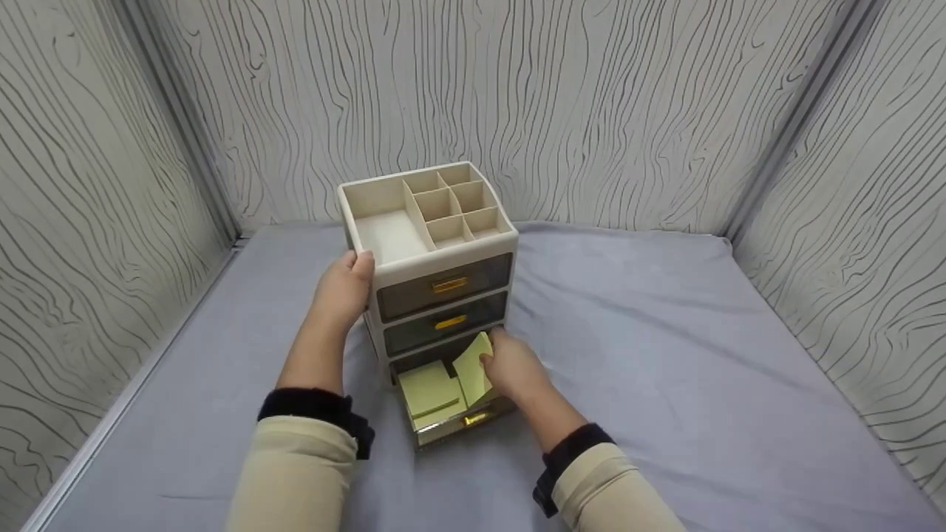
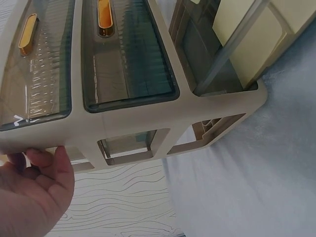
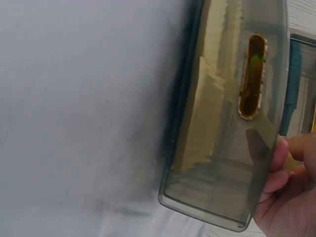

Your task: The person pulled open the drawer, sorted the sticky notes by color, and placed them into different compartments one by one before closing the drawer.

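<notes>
A cream desktop drawer organizer (image 1: pixel 443 260) stands in the middle, its lowest drawer (image 1: pixel 447 434) pulled out. My left hand (image 1: pixel 344 292) grips its upper left side, thumb on the top rim; in the left wrist view the fingers (image 2: pixel 61 173) curl at the side wall. Over the open drawer, my right hand (image 1: pixel 517 366) pinches a pale yellow sticky note pad (image 1: pixel 471 369), which stands tilted at the drawer's right side. Another yellow pad (image 1: pixel 429 388) lies flat at the left in that drawer. Through the clear drawer front (image 3: pixel 217 182), more yellow paper shows in the right wrist view.
Two upper drawers with gold handles (image 1: pixel 449 284) are closed. The organizer's top has one wide compartment (image 1: pixel 392 233) and several small ones. Grey-blue cloth (image 1: pixel 665 355) covers the table, and wood-patterned panels (image 1: pixel 517 96) enclose the back and sides.
</notes>
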Action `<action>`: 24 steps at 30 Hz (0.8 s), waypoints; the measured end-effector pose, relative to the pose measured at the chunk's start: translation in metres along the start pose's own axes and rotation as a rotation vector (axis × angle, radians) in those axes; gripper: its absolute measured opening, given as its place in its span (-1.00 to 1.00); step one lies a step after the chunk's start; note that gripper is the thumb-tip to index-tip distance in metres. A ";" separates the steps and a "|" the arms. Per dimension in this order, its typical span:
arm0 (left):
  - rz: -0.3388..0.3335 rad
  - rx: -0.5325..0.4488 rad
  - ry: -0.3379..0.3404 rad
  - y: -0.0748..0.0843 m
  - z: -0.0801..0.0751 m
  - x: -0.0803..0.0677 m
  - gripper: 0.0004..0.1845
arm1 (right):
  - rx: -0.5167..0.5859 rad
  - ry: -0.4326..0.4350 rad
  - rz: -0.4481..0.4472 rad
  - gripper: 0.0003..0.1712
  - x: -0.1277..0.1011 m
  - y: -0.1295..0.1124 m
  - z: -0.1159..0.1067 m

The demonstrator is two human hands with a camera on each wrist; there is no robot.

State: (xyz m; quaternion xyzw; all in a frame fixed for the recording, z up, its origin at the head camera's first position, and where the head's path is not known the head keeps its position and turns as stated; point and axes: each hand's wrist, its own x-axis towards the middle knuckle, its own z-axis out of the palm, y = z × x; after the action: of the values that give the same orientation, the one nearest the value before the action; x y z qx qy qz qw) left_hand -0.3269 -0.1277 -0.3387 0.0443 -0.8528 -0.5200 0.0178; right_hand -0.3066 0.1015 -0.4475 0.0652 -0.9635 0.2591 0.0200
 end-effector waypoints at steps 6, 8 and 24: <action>-0.004 -0.019 -0.004 0.000 0.000 0.000 -0.64 | -0.021 -0.007 0.009 -0.63 0.002 0.000 0.006; -0.009 -0.021 -0.002 0.000 0.000 0.001 -0.63 | -0.023 -0.013 0.008 -0.60 0.003 0.001 0.008; -0.012 -0.034 0.012 -0.002 0.001 0.002 -0.65 | -0.011 0.030 0.061 -0.49 0.005 -0.001 0.016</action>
State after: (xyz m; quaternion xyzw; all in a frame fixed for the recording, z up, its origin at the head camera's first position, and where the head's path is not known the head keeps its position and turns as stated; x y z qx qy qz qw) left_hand -0.3288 -0.1282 -0.3407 0.0520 -0.8435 -0.5342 0.0204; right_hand -0.3120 0.0922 -0.4605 0.0315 -0.9660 0.2554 0.0270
